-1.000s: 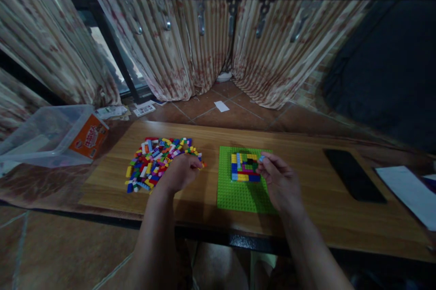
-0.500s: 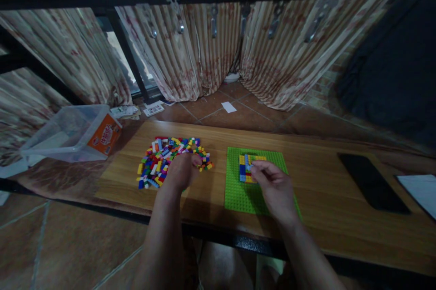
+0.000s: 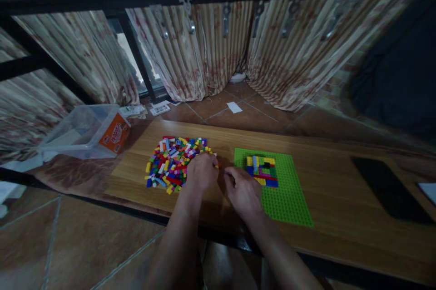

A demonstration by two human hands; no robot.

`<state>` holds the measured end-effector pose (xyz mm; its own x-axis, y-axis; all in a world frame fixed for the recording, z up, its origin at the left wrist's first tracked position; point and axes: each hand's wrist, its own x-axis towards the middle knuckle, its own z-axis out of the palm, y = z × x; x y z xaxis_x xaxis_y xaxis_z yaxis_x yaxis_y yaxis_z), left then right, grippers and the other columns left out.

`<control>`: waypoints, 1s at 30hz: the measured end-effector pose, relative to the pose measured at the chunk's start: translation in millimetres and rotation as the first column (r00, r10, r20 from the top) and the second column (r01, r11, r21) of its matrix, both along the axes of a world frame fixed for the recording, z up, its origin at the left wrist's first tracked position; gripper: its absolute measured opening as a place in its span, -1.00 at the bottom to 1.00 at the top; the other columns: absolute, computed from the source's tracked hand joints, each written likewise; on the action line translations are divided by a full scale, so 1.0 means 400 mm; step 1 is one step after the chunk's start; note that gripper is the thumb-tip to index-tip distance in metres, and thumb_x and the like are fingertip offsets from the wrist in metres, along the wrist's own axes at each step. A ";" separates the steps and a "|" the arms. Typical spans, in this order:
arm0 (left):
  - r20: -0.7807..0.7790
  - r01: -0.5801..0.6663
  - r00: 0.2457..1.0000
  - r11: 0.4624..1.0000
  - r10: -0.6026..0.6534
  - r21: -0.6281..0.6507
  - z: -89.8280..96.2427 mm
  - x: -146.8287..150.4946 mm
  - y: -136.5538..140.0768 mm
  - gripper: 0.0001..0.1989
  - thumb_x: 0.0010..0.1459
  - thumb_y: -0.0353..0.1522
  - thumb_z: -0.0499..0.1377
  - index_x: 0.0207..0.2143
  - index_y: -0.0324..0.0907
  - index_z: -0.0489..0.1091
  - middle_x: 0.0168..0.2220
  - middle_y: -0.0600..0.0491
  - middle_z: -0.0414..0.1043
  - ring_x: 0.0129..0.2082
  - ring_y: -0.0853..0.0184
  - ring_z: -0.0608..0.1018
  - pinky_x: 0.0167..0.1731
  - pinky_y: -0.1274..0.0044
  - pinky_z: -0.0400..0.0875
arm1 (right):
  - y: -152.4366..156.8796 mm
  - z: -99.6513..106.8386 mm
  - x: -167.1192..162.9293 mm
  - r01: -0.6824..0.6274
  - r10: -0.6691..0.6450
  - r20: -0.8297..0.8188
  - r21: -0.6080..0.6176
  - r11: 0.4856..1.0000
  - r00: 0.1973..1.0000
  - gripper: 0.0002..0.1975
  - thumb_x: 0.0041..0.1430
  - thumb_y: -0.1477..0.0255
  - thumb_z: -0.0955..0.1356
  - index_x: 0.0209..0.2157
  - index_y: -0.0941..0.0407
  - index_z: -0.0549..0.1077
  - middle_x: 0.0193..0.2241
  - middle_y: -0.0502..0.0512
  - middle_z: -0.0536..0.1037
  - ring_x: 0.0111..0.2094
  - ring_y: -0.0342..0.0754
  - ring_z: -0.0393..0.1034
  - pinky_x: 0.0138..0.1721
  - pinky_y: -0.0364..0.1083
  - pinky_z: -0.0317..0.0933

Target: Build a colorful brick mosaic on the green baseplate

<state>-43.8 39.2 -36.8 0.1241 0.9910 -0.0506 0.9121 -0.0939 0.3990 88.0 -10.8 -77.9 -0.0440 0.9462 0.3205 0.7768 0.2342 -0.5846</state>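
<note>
My left hand (image 3: 203, 170) is at the right side of a pile of colourful toy bricks (image 3: 173, 156), its fingers closed. What it pinches, if anything, is too small to make out. Close by on the right, my right hand (image 3: 243, 189) has thumb and forefinger drawn together, pointing at the left fingertips. Its grip is too dim to read clearly. Beyond the right hand lies a green baseplate (image 3: 293, 194). A low square structure of yellow, blue, red and green bricks (image 3: 270, 176) sits on its upper left part, the lower left corner hidden by my right hand.
The wooden table (image 3: 340, 222) carries a black flat slab (image 3: 388, 188) at right, with white paper (image 3: 428, 190) beyond. A clear plastic bin (image 3: 76, 145) with an orange label stands left. Papers lie on the tiled floor behind, near striped curtains (image 3: 218, 54).
My right hand has left the brick structure and moved left off the baseplate to my left hand. The left hand has shifted slightly right. The view has turned a little left.
</note>
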 end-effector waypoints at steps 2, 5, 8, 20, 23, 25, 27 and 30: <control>-0.004 -0.031 1.000 0.999 0.031 0.009 -0.005 0.002 -0.001 -0.76 0.01 -0.51 0.12 -0.29 -0.18 0.54 -0.22 -0.09 0.57 -0.15 0.16 0.56 -0.12 0.44 0.39 | 0.005 -0.005 -0.012 -0.007 0.007 0.030 -0.007 1.000 1.000 -0.77 0.22 0.51 0.22 -0.24 0.07 0.49 -0.26 0.11 0.58 -0.28 -0.02 0.47 -0.22 -0.07 0.27; -0.037 -0.040 0.999 0.999 0.040 -0.004 -0.009 -0.001 0.000 -0.75 0.02 -0.52 0.11 -0.28 -0.21 0.53 -0.22 -0.12 0.56 -0.15 0.14 0.56 -0.12 0.44 0.40 | 0.011 -0.008 -0.027 -0.001 0.001 0.030 -0.012 1.000 1.000 -0.76 0.21 0.54 0.21 -0.23 0.05 0.48 -0.29 0.09 0.59 -0.28 -0.02 0.47 -0.23 -0.09 0.28; -0.076 -0.027 0.997 1.000 0.027 -0.001 -0.010 -0.004 0.003 -0.74 0.03 -0.52 0.09 -0.28 -0.22 0.53 -0.22 -0.13 0.55 -0.15 0.13 0.56 -0.14 0.43 0.41 | 0.016 -0.006 -0.036 0.007 -0.006 0.009 -0.035 0.999 1.000 -0.76 0.21 0.54 0.21 -0.24 0.06 0.48 -0.27 0.12 0.59 -0.27 0.00 0.48 -0.24 -0.07 0.28; -0.105 0.001 0.995 1.000 0.002 0.028 0.000 0.008 0.010 -0.75 0.07 -0.52 0.06 -0.29 -0.23 0.52 -0.23 -0.14 0.54 -0.18 0.20 0.56 -0.12 0.47 0.40 | -0.007 -0.005 0.000 -0.070 0.070 -0.112 0.004 0.998 0.991 -0.79 0.22 0.53 0.23 -0.24 0.09 0.48 -0.25 0.12 0.57 -0.23 -0.01 0.47 -0.17 -0.07 0.29; -0.051 -0.020 0.998 1.000 0.021 0.019 -0.004 -0.008 0.015 -0.74 0.03 -0.53 0.10 -0.25 -0.21 0.52 -0.21 -0.09 0.55 -0.15 0.21 0.56 -0.11 0.48 0.40 | -0.016 0.005 0.011 -0.073 0.076 -0.150 0.027 0.997 0.986 -0.80 0.24 0.53 0.23 -0.23 0.10 0.48 -0.27 0.11 0.57 -0.24 -0.04 0.47 -0.18 -0.09 0.28; -0.014 -0.062 0.998 0.998 0.062 -0.001 -0.004 -0.033 0.019 -0.71 0.01 -0.53 0.11 -0.22 -0.19 0.52 -0.20 -0.06 0.56 -0.14 0.23 0.56 -0.10 0.49 0.40 | -0.020 0.010 0.017 -0.063 0.068 -0.167 0.039 0.997 0.984 -0.80 0.24 0.53 0.23 -0.24 0.10 0.48 -0.29 0.10 0.57 -0.26 -0.05 0.47 -0.19 -0.10 0.28; 0.009 -0.137 0.991 0.991 0.137 -0.011 -0.002 -0.061 0.022 -0.67 0.01 -0.54 0.10 -0.18 -0.18 0.52 -0.20 -0.04 0.57 -0.14 0.24 0.56 -0.09 0.49 0.39 | -0.021 0.012 0.022 -0.052 0.059 -0.166 0.045 0.998 0.984 -0.80 0.25 0.52 0.23 -0.25 0.10 0.48 -0.31 0.09 0.57 -0.28 -0.05 0.47 -0.20 -0.10 0.28; 0.012 -0.211 0.977 0.977 0.211 -0.003 0.002 -0.091 0.023 -0.63 0.04 -0.53 0.09 -0.13 -0.15 0.52 -0.19 -0.03 0.58 -0.13 0.24 0.57 -0.06 0.48 0.39 | -0.022 0.011 0.024 -0.047 0.054 -0.157 0.048 0.998 0.986 -0.81 0.25 0.52 0.23 -0.27 0.09 0.48 -0.32 0.09 0.57 -0.30 -0.04 0.47 -0.22 -0.10 0.28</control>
<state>-80.1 48.6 -35.8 -0.0875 0.9948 -0.0516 0.9063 0.1010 0.4103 97.6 -19.4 -73.3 -0.0368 0.9288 0.3688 0.6620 0.2991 -0.6872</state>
